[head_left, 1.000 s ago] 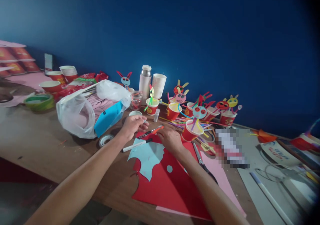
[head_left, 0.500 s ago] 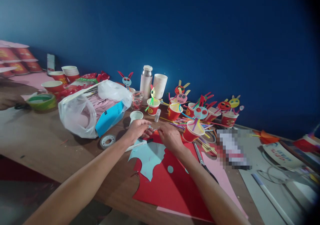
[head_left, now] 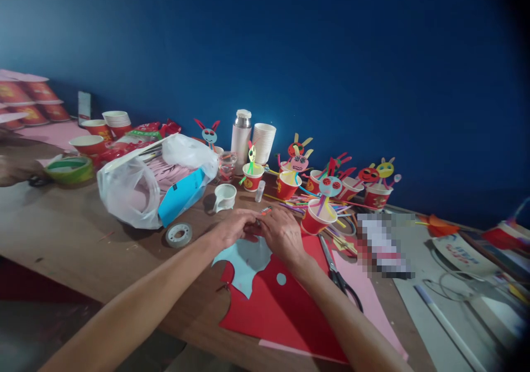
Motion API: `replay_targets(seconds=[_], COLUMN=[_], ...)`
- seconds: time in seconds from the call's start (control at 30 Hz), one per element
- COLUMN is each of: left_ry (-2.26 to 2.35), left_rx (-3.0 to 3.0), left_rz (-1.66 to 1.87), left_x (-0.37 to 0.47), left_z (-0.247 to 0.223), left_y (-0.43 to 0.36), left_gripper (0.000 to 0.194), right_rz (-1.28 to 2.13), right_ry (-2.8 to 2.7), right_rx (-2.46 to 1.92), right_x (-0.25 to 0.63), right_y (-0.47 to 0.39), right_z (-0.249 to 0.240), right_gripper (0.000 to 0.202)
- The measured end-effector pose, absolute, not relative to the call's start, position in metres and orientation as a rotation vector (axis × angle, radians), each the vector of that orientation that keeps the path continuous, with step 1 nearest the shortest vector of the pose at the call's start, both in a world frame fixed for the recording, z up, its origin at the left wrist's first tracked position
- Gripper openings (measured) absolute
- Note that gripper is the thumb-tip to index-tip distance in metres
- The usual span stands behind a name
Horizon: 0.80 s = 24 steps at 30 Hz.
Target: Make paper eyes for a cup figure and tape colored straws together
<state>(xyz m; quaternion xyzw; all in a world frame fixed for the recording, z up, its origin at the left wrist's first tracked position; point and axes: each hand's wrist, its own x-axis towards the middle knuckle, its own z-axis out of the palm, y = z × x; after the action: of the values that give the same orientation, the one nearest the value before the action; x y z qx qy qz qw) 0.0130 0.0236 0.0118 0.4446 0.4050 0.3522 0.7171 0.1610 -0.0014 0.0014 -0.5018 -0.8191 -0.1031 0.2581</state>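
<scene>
Red paper (head_left: 259, 319) under blue paper (head_left: 244, 272), with two bare hands close together above.

Bent inward, the left hand (head_left: 234, 229) meets the right hand (head_left: 284, 234) over the blue paper's far edge; each hand's fingers are drawn together, but I cannot tell what they clamp, since the tips are hidden. Just beyond them shows a bit of something orange (head_left: 265, 211). The blue paper, its near edge cut in curves, lies on the red sheet's far left part, and a blue dot (head_left: 281, 279) lies on the red to its right. Scissors (head_left: 340, 282) rest near the right wrist, partly over pink paper (head_left: 375, 308). Left of the hands lies a tape roll (head_left: 187, 234); beyond them stand a white cup (head_left: 227, 198) and a vial (head_left: 260, 191).
</scene>
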Motion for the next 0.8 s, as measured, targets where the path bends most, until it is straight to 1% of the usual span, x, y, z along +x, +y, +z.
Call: replay_targets(seconds=[0.13,0.33,0.43,0.53,0.67,0.8], left_ry=[0.896,0.825,0.873,1.027,1.137,1.492], left_rx=[0.969,1.033,1.056,1.112,1.434,1.781], left_rz=[0.773,0.755,0.754,0.787,0.911,1.022], left_x=[0.012,0.013,0.013,0.007,-0.012,-0.034], left_z=[0.015,0.011,0.016,0.037,0.079,0.109], left_y=[0.021,0.019,0.021,0.03,0.065,0.119], left_gripper=[0.018,0.027,0.027,0.025,0.027,0.021], right_rz=[-0.217,0.068,0.173,0.247,0.323,0.341], right_ry=[-2.206,-2.124,-2.038,-1.964,-1.95,-1.915], right_rx=[-1.392,-1.332,-1.297,-1.311,-1.349,-1.369], right_x=[0.163,0.168,0.175,0.187,0.203,0.21], right_y=[-0.006,-0.012,-0.018,-0.03,-0.05,-0.063], right_z=[0.005,0.012,0.019,0.022,0.014,-0.001], right_gripper=[0.019,0.025,0.027,0.027,0.024,0.024])
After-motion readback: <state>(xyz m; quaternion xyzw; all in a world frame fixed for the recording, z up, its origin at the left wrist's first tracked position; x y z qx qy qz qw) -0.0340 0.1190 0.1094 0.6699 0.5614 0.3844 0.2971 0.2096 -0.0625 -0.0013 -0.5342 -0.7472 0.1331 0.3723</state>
